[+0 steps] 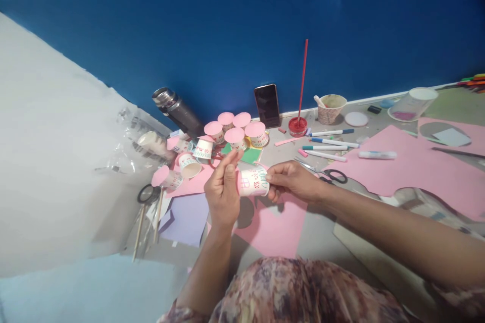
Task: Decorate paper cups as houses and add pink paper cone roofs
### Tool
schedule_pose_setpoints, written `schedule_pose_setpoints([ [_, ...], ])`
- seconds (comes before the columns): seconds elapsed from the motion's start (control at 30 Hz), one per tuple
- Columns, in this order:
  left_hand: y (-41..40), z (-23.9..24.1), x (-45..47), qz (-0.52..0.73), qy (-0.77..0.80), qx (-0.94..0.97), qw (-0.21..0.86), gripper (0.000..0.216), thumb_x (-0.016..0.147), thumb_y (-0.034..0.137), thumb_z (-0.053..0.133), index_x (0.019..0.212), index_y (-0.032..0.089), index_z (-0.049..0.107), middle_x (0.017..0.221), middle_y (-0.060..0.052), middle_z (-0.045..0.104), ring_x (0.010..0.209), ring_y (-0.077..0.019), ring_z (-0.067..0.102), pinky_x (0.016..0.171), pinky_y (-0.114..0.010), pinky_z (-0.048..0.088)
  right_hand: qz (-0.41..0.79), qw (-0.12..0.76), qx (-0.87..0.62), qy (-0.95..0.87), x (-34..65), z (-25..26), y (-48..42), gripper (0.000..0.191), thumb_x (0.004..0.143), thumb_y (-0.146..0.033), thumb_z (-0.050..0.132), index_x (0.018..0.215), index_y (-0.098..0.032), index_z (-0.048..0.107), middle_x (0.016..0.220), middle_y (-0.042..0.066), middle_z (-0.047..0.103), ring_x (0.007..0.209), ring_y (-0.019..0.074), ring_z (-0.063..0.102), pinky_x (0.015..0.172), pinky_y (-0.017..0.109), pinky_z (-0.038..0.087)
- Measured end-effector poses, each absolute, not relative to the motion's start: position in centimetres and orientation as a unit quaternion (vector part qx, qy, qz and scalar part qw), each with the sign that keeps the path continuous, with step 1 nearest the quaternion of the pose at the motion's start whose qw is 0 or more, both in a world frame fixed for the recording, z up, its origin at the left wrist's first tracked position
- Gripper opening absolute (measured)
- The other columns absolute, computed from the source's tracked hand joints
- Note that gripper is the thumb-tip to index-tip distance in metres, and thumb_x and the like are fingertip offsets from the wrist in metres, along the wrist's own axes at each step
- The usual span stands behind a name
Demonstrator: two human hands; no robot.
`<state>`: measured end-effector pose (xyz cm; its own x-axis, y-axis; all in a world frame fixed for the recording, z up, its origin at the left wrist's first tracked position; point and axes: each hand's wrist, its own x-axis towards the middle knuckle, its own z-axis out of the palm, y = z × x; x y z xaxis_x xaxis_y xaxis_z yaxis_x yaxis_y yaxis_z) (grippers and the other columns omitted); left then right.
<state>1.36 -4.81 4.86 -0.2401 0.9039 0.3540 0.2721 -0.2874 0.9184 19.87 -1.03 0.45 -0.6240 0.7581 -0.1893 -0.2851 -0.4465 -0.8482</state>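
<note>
You had one small paper cup (254,184) up in front of you, lying on its side in the air between your two hands, above the pink paper (278,229) on the table (320,234). Your right hand (290,181) pinched the cup's right end, with the thumb on the near side. Your left hand (223,186) was not curled round the cup; it was held flat, with its palm at the left end and its fingers pointing up. A bit of pink showed at that end, but your left hand hid most of it, so I could not tell if it was a round top like those on the pink-topped cups (234,136) behind. To do this bit well, you needed a soft pinch, since a paper cup likely dents if squeezed hard. A flat palm seemed a good choice, because it could push the same on all sides. It was best to keep the cup straight against your palm, so the end did not tip or slide. Your thumb also had to mind the red dots and green lines, as they might smudge if wet. The black-handled scissors (323,171) lay near your right arm, so slow elbows were wise.
</note>
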Motion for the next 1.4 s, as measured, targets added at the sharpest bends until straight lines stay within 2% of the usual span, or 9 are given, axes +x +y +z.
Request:
schedule_pose_setpoints([
  [0.2, -4.5, 4.8, 1.0, 0.583, 0.527, 0.548, 0.288, 0.042, 0.105, 0.047, 0.058, 0.135, 0.020, 0.071, 0.134, -0.013, 0.076, 0.132, -0.0244, 0.069, 0.115, -0.038, 0.051, 0.837, 0.333, -0.249, -0.356, 20.1, 0.2, -0.8, 0.042, 0.075, -0.047, 0.093, 0.080, -0.010, 0.074, 0.066, 0.009, 0.078, 0.054, 0.0144, 0.072, 0.057, 0.023, 0.059],
  [0.37, -3.5, 4.9, -0.7, 0.689, 0.458, 0.485, 0.284, 0.044, 0.105, 0.056, 0.054, 0.134, 0.025, 0.068, 0.146, -0.012, 0.069, 0.142, -0.0241, 0.060, 0.117, -0.039, 0.048, 0.853, 0.374, -0.229, -0.285, 20.5, -0.4, 0.3, 0.032, 0.080, -0.036, 0.091, 0.080, -0.012, 0.070, 0.064, 0.004, 0.074, 0.056, 0.0118, 0.070, 0.059, 0.020, 0.060],
  [0.53, -4.1, 3.6, -1.0, 0.614, 0.492, 0.353, 0.507, 0.034, 0.087, 0.037, 0.082, 0.116, 0.023, 0.073, 0.115, -0.007, 0.076, 0.098, -0.0187, 0.074, 0.078, -0.028, 0.061, 0.854, 0.400, -0.213, -0.256, 20.6, -0.9, 0.9, 0.031, 0.078, -0.034, 0.092, 0.079, -0.014, 0.069, 0.063, 0.001, 0.069, 0.057, 0.0102, 0.067, 0.061, 0.020, 0.060],
  [0.63, -4.9, 2.5, -0.1, 0.507, 0.442, 0.240, 0.700, 0.025, 0.085, 0.026, 0.083, 0.105, 0.015, 0.074, 0.097, -0.007, 0.073, 0.068, -0.0115, 0.065, 0.053, -0.020, 0.050, 0.852, 0.409, -0.210, -0.251, 20.6, -1.0, 0.8, 0.027, 0.082, -0.033, 0.090, 0.083, -0.014, 0.070, 0.065, 0.000, 0.068, 0.058, 0.0096, 0.065, 0.062, 0.019, 0.060],
  [0.73, -5.4, 1.8, 1.2, 0.483, 0.379, 0.157, 0.773, 0.012, 0.087, 0.020, 0.079, 0.091, 0.012, 0.071, 0.085, -0.005, 0.066, 0.058, -0.0055, 0.052, 0.046, -0.015, 0.040, 0.850, 0.411, -0.215, -0.251, 20.6, -1.1, 0.6, 0.025, 0.082, -0.031, 0.089, 0.085, -0.014, 0.071, 0.067, -0.001, 0.067, 0.059, 0.0089, 0.064, 0.061, 0.018, 0.058],
  [0.97, -4.3, 1.1, 1.3, 0.524, 0.390, 0.162, 0.740, 0.024, 0.078, 0.018, 0.087, 0.081, 0.012, 0.064, 0.077, -0.002, 0.061, 0.055, -0.0041, 0.047, 0.047, -0.013, 0.037, 0.840, 0.402, -0.248, -0.267, 20.7, -1.1, 0.8, 0.034, 0.076, -0.039, 0.094, 0.090, -0.013, 0.076, 0.072, 0.002, 0.071, 0.058, 0.0090, 0.063, 0.057, 0.018, 0.058],
  [1.07, -3.4, 1.3, -2.2, 0.567, 0.426, 0.180, 0.682, 0.026, 0.077, 0.018, 0.088, 0.078, 0.013, 0.063, 0.075, -0.001, 0.061, 0.056, -0.0039, 0.049, 0.047, -0.012, 0.037, 0.830, 0.399, -0.281, -0.272, 21.0, -1.5, 1.1, 0.034, 0.078, -0.039, 0.093, 0.095, -0.013, 0.079, 0.082, 0.006, 0.076, 0.060, 0.0101, 0.066, 0.057, 0.021, 0.060],
  [1.23, -4.1, 1.2, -10.4, 0.604, 0.514, 0.196, 0.576, 0.033, 0.068, 0.017, 0.093, 0.074, 0.013, 0.060, 0.064, 0.005, 0.056, 0.049, -0.0018, 0.045, 0.040, -0.011, 0.027, 0.823, 0.386, -0.308, -0.280, 21.5, -2.1, 1.7, 0.029, 0.076, -0.037, 0.094, 0.087, -0.014, 0.079, 0.075, 0.004, 0.073, 0.055, 0.0095, 0.062, 0.051, 0.020, 0.058],
  [1.4, -5.8, -0.3, -14.1, 0.570, 0.591, 0.211, 0.531, 0.030, 0.069, 0.018, 0.090, 0.073, 0.012, 0.061, 0.068, -0.001, 0.065, 0.043, -0.0015, 0.041, 0.038, -0.013, 0.020, 0.814, 0.376, -0.331, -0.293, 21.7, -2.5, 1.7, 0.034, 0.071, -0.042, 0.096, 0.086, -0.016, 0.079, 0.075, 0.003, 0.071, 0.056, 0.0106, 0.061, 0.045, 0.021, 0.056],
])
